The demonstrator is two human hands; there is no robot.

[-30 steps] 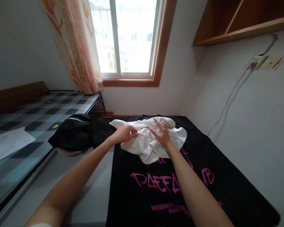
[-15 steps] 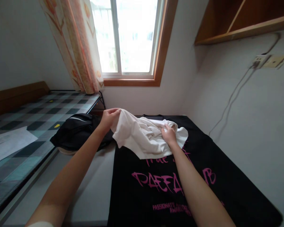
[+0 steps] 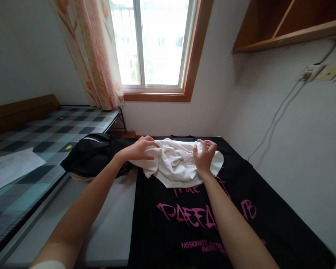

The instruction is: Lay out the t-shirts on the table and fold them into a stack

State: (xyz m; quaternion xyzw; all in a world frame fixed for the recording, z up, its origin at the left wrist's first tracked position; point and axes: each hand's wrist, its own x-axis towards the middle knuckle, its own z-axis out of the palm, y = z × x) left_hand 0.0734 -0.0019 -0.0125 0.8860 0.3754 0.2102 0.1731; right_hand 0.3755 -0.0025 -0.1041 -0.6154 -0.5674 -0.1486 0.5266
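A crumpled white cloth garment (image 3: 175,164) lies on a black cloth (image 3: 162,239) printed with pink lettering. My left hand (image 3: 141,149) rests over the garment's left end, its fingers spread and slightly bent. At the right end, my right hand (image 3: 204,155) is on the fabric with thumb and fingers apart. Neither hand grips the garment. Parts of its two ends are hidden under my hands. Just left of the garment sits a dark bag-like bundle (image 3: 89,155) with a pale strip on it.
A checked bed surface (image 3: 81,121) with a sheet of paper (image 3: 14,168) is on the left. The grey tabletop (image 3: 106,224) shows beside the black cloth. A cable (image 3: 271,119) hangs from a wall socket (image 3: 310,72) below a wooden shelf (image 3: 291,33) at right.
My left hand has lowered the garment's raised left end onto the surface and let go. My right hand has loosened its grasp and opened its fingers.
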